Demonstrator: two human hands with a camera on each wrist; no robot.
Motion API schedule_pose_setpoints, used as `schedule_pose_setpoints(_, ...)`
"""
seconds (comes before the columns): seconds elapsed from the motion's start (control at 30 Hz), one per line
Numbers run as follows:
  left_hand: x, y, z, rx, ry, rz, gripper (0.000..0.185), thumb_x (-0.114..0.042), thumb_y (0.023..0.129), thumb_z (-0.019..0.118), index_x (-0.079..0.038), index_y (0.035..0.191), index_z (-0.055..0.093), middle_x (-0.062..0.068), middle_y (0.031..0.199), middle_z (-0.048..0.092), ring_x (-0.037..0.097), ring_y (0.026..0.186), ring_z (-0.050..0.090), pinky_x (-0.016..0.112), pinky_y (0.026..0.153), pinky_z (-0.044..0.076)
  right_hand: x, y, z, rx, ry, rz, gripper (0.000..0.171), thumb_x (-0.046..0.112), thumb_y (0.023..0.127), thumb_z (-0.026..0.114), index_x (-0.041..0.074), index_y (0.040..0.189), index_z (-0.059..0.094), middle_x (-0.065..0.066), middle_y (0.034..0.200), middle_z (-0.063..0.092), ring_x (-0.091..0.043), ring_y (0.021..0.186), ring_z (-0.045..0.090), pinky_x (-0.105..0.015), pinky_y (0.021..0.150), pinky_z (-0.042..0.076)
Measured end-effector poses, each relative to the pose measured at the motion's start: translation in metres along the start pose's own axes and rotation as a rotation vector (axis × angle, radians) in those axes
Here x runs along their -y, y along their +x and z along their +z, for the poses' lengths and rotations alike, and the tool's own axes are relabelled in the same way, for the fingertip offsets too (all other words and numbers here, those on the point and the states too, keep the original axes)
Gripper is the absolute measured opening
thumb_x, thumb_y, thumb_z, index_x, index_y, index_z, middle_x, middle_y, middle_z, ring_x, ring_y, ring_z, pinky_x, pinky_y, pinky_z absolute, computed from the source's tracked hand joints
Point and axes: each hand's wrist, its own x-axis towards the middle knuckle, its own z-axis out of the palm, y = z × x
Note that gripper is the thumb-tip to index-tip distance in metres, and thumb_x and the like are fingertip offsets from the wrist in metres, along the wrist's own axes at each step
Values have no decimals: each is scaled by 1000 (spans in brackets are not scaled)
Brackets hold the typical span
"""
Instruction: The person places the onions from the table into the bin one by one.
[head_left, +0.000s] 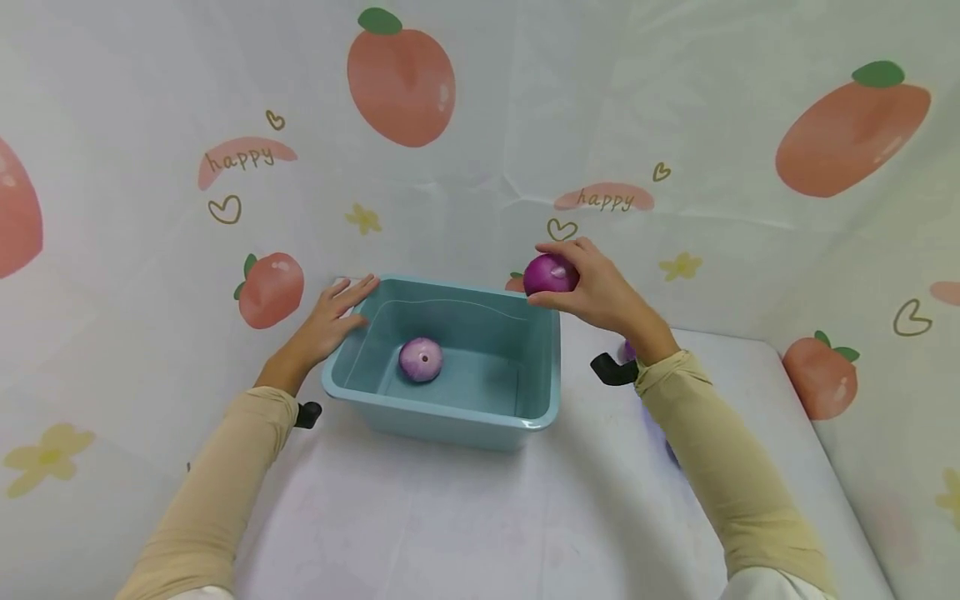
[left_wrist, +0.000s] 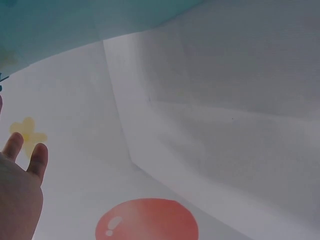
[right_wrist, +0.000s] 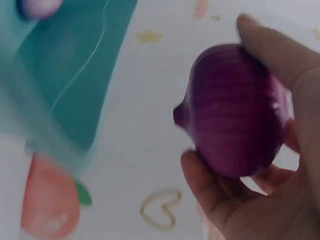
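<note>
Right hand (head_left: pixel 600 292) grips a purple onion (head_left: pixel 550 275), fingers (right_wrist: pixel 207 187) and thumb curled round it, held above the far right corner of the teal tub (head_left: pixel 450 417). Left hand (head_left: pixel 330 321) lies flat with straight, slightly spread fingers (head_left: pixel 358 292) on the tub's far left rim. Below and between both sets of fingers, a second, paler onion (head_left: pixel 421 359) sits on the tub floor. Tub stands on the white surface (head_left: pixel 450 517), peach-print cloth (head_left: pixel 401 79) behind.

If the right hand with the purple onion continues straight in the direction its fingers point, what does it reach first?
The right hand points left, holding the red onion above the blue tub's far right corner. Probably open air over the tub; depth is unclear.
</note>
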Motion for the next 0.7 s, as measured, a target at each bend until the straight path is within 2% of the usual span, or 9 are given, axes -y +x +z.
schedule_pose_setpoints(0.13,2,0,1,-3,-6,3,69,-26,99,48,-38,162,23,0,172,19,39,161,1,82,115,10,11,14,8,36,135,28,79,39,81,85,17,146,46,-7,134,59,-25,117,60,-46,92,60)
schedule_pose_setpoints(0.23,2,0,2,-8,-7,8,69,-26,99,48,-37,162,23,0,172,19,40,161,1,82,115,10,16,26,17,53,186,11,76,39,80,85,17,143,48,-5,133,60,-24,117,61,-45,94,59)
schedule_pose_setpoints(0.47,3,0,1,-14,-6,7,68,-26,99,48,-38,162,23,-1,172,19,39,161,1,82,116,10,27,52,46,143,193,-90,75,39,79,86,23,145,54,-1,142,55,-21,121,57,-40,93,61)
schedule_pose_setpoints(0.7,5,3,3,-30,-7,43,68,-24,98,49,-33,162,27,2,172,22,40,160,4,79,119,8,34,73,82,254,238,-112,74,36,81,84,17,144,52,-4,139,58,-23,124,57,-37,95,60)
